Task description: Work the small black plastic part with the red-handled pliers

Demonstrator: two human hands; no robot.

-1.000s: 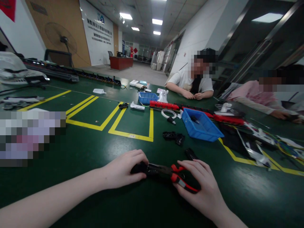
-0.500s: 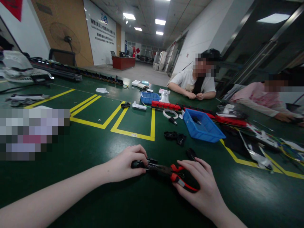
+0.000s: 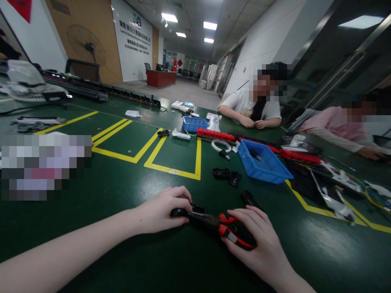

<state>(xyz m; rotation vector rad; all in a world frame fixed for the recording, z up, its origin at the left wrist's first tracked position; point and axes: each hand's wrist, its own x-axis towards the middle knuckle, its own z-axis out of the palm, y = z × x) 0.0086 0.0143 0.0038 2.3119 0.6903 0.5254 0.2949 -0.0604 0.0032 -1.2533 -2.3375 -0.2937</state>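
Observation:
My right hand is wrapped round the red-and-black handles of needle-nose pliers, whose jaws point left. My left hand grips a small black part with thumb and fingers; its exact kind is hidden. The tips of the pliers reach this part, beside my left fingertips. Another bit of black shows just past the jaws. A dark piece lies on the green table beyond my right fingers, and further black pieces rest above it.
A blue bin with a dark item inside stands to the right, with a white coiled cable near it. Yellow tape marks the green tabletop. Two people sit across the table. A smaller blue bin is farther back.
The view has shifted slightly. Both hands stay in nearly the same place, and the jaws of the pliers look closer together at the black part.

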